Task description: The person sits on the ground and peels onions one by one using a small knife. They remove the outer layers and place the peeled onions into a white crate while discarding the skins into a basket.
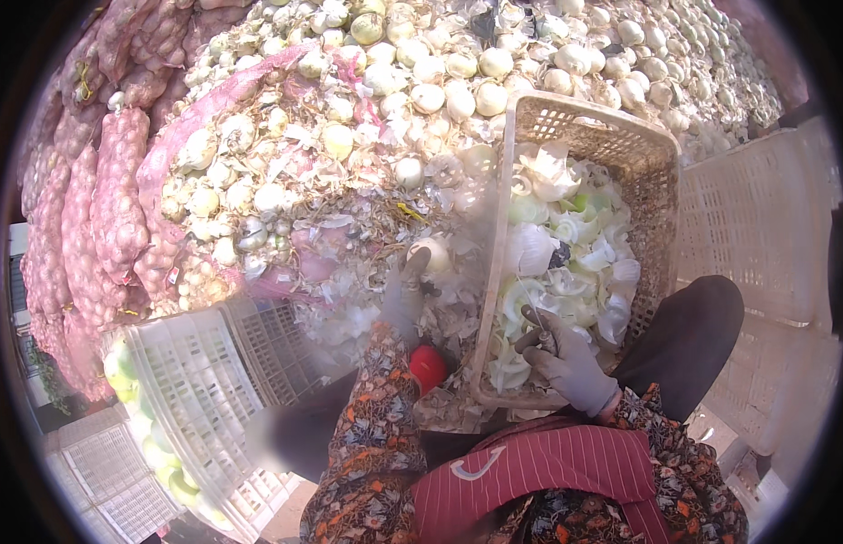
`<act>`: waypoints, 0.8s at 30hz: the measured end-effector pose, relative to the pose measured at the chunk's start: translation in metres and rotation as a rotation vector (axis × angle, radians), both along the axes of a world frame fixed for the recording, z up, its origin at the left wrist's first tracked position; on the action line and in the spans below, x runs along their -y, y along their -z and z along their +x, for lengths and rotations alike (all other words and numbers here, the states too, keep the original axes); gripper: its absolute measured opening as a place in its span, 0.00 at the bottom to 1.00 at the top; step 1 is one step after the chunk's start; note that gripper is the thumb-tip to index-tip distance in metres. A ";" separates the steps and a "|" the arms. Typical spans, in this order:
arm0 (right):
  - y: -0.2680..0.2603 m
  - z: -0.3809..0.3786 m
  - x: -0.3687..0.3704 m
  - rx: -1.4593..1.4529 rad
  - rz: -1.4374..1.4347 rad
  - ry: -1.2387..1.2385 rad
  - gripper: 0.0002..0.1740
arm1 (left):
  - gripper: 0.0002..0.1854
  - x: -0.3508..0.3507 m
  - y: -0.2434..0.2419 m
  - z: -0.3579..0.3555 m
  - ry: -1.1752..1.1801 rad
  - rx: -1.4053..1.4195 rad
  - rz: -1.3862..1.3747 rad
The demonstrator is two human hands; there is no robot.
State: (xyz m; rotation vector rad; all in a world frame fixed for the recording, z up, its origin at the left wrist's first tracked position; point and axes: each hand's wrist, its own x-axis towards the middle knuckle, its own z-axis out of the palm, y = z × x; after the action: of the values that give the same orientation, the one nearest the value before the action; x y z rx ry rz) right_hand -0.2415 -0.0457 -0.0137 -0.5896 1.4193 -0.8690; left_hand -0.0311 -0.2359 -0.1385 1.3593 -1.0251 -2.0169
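Note:
My left hand (pixel 406 289), in a light glove with dark fingertips, reaches out over loose onion skins. Its fingers lie against a white onion (pixel 435 256); how firmly they grip it is hard to tell. My gloved right hand (pixel 564 357) is closed around the handle of a small knife (pixel 548 340), its thin blade pointing up and left over a plastic crate (pixel 496 272). Inside that crate lie white and green onion peelings (pixel 591 251). Part of a red round object (pixel 427 368) shows beside my left wrist.
A large heap of white onions (pixel 493 62) spreads ahead. Pink mesh sacks of onions (pixel 119 197) are stacked at the left. A white crate (pixel 190 394) with pale green onions stands at lower left, and more plastic crates (pixel 748 224) stand at the right. My knees flank the crate of peelings.

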 end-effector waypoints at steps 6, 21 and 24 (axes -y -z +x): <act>-0.017 -0.008 -0.023 0.320 -0.088 0.205 0.32 | 0.37 -0.069 -0.107 -0.033 0.207 -0.094 -0.340; -0.036 -0.010 -0.071 0.763 -0.038 0.129 0.24 | 0.24 -0.171 -0.178 -0.045 0.277 -0.034 -0.514; -0.042 -0.006 -0.074 0.905 -0.061 0.217 0.25 | 0.23 -0.171 -0.173 -0.039 0.245 0.106 -0.463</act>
State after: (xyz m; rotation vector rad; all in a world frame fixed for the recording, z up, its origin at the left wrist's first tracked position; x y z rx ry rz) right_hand -0.2480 0.0281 0.0284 -0.0391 0.6312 -1.1557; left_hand -0.0702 -0.0648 0.0345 1.1396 -1.6532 -1.7250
